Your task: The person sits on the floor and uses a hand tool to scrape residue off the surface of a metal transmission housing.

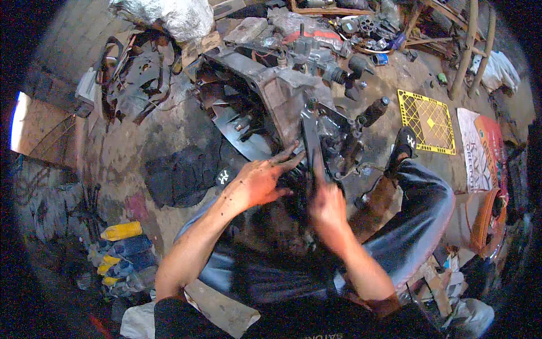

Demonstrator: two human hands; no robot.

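Observation:
A large grimy metal gearbox housing [254,79] with an open bell end fills the middle, between my legs. My left hand [262,181] is at its lower edge, fingers apart, with the index finger reaching toward a long dark flat metal bar [310,135]. My right hand [326,203], slightly blurred, grips the lower part of that bar, whose upper end lies against the housing beside a dark mechanism [333,133]. My fingertips are blackened with grime, and what is under my left hand is partly hidden.
A yellow grid crate [426,121] and a printed sack [471,150] lie right, near a dark cylinder [374,112]. Plastic bottles [121,231] are lower left, a dark cloth [178,175] left. Metal parts [144,79], wrapped bundles [161,17] and wooden poles [468,56] stand around the back.

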